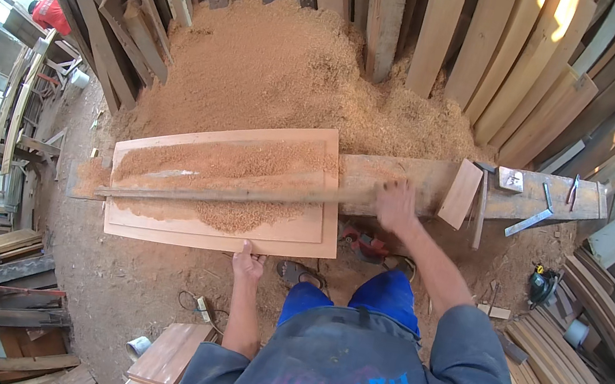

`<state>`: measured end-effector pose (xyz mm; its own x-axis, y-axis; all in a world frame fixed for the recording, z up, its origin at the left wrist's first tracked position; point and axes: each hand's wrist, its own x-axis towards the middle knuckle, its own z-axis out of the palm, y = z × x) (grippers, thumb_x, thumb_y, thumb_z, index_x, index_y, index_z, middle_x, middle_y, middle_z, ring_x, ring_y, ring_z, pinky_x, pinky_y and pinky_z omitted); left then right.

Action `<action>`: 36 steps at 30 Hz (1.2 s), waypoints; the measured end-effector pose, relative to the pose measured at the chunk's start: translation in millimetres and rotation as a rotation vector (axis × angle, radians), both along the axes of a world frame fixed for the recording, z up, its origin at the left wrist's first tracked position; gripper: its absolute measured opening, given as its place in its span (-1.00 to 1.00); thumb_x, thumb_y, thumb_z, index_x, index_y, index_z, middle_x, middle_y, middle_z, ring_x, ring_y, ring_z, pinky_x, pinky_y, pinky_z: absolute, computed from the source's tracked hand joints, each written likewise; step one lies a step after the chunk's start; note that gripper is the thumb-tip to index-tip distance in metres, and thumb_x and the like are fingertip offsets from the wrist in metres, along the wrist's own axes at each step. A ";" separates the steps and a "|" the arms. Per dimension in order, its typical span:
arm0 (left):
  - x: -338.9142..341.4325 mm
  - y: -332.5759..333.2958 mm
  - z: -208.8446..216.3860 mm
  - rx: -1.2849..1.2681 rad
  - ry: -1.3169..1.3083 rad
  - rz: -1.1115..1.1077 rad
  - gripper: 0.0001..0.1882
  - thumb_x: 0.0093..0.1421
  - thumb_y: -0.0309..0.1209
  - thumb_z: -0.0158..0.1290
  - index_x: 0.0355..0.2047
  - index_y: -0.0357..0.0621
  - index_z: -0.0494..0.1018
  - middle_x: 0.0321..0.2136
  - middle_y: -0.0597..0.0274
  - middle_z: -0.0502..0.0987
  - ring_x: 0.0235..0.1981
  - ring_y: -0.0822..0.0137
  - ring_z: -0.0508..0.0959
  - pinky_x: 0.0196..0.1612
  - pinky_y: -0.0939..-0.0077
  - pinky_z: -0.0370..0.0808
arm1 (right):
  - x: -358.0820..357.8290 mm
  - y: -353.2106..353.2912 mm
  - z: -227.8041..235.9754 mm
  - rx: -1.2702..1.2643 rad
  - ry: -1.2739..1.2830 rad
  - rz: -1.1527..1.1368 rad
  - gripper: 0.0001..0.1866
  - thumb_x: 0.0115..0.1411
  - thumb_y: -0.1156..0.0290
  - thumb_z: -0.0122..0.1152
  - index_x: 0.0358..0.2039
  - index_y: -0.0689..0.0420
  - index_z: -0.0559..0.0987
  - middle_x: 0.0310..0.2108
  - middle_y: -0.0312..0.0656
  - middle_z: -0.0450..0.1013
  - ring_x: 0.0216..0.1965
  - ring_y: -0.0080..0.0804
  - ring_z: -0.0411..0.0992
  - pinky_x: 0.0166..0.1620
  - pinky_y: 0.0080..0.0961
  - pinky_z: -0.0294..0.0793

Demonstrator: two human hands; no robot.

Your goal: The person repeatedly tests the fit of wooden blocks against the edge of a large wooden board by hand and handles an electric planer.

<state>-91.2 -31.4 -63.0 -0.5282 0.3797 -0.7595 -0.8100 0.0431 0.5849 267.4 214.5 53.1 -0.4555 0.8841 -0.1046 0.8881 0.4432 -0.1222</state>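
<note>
A wide, pale wooden panel (286,247) with a raised middle lies across a long workbench plank (396,170), strewn with sawdust and shavings. My left hand (248,262) pinches its near edge, thumb on top and the other fingers hidden beneath. Across the panel runs a long, narrow wooden strip (242,196), its far end reaching past the panel's left side. My right hand (396,205) is closed around the strip's right end, slightly blurred. Sawdust (238,217) lies on both sides of the strip.
A big sawdust heap (264,63) rises behind the bench, with upright boards (435,34) leaning beyond. On the bench's right are a wood block (460,193), a square (530,221) and pliers (573,192). A green power tool (542,286) and stacked boards (562,373) sit right. Someone in red (52,13) is far left.
</note>
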 end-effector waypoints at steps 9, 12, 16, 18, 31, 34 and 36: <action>-10.1 -9.3 9.0 0.141 -0.046 0.095 -0.67 0.36 -0.35 0.16 0.08 -0.05 0.38 -0.05 0.11 0.56 -0.03 0.10 0.56 0.00 -0.13 0.55 | -68.9 45.7 18.4 0.038 0.345 -0.060 -0.65 0.36 0.18 0.07 -0.14 0.23 0.59 -0.12 0.20 0.51 -0.04 0.20 0.46 0.04 0.04 0.44; -91.9 -22.7 10.1 0.001 0.125 0.296 -0.64 0.34 -0.29 0.18 0.05 -0.10 0.38 -0.09 0.01 0.53 -0.06 0.09 0.54 -0.01 -0.10 0.51 | -36.8 -44.9 -25.2 -0.149 0.326 0.059 -0.58 0.39 0.26 0.00 -0.49 0.32 0.55 -0.47 0.25 0.51 -0.40 0.24 0.50 -0.24 0.07 0.45; -235.8 -57.4 43.3 -0.785 1.064 0.155 -0.42 0.21 -0.15 0.25 0.05 -0.31 0.34 -0.08 -0.16 0.50 -0.01 -0.09 0.50 0.12 -0.04 0.39 | -30.2 -143.1 -52.0 -1.269 0.281 -0.595 -0.49 0.44 0.03 0.04 -0.42 0.23 0.63 -0.58 -0.14 0.56 -0.62 -0.32 0.53 -0.54 -0.36 0.54; -302.4 -60.5 49.3 -1.004 1.317 -0.095 -0.29 0.17 -0.09 0.26 0.13 -0.38 0.31 0.03 -0.23 0.45 0.10 -0.16 0.43 0.23 -0.04 0.31 | -30.7 -177.2 -65.8 -1.502 0.565 -0.847 -0.39 0.41 -0.15 0.05 0.04 0.22 0.51 -0.33 -0.10 0.59 -0.45 -0.28 0.55 -0.37 -0.30 0.58; -534.4 -51.4 78.7 -1.093 1.041 -0.589 -0.41 0.34 -0.05 -0.01 0.10 -0.38 0.39 0.12 -0.43 0.44 0.19 -0.27 0.42 0.24 -0.10 0.34 | -108.8 -168.3 -83.5 -1.089 1.348 -1.612 -0.52 0.43 -0.11 0.04 -0.24 0.12 0.52 -0.46 -0.29 0.40 -0.43 -0.39 0.37 -0.23 -0.34 0.48; -521.2 -72.3 64.9 -1.267 1.361 -0.572 -0.47 0.36 -0.06 -0.07 0.01 -0.36 0.43 0.09 -0.43 0.47 0.14 -0.25 0.47 0.19 -0.08 0.38 | -103.4 -137.7 -103.2 -1.031 1.425 -1.574 -0.57 0.43 -0.07 0.07 -0.29 0.06 0.53 -0.49 -0.31 0.41 -0.44 -0.40 0.38 -0.24 -0.36 0.47; -487.8 -67.9 80.9 -1.218 1.260 -0.637 -0.48 0.37 -0.07 -0.08 -0.01 -0.37 0.43 0.05 -0.44 0.49 0.09 -0.28 0.50 0.14 -0.09 0.41 | -105.2 -115.9 -104.8 -0.962 1.445 -1.469 -0.61 0.43 -0.05 0.09 -0.31 0.03 0.51 -0.42 -0.32 0.45 -0.41 -0.40 0.38 -0.21 -0.38 0.47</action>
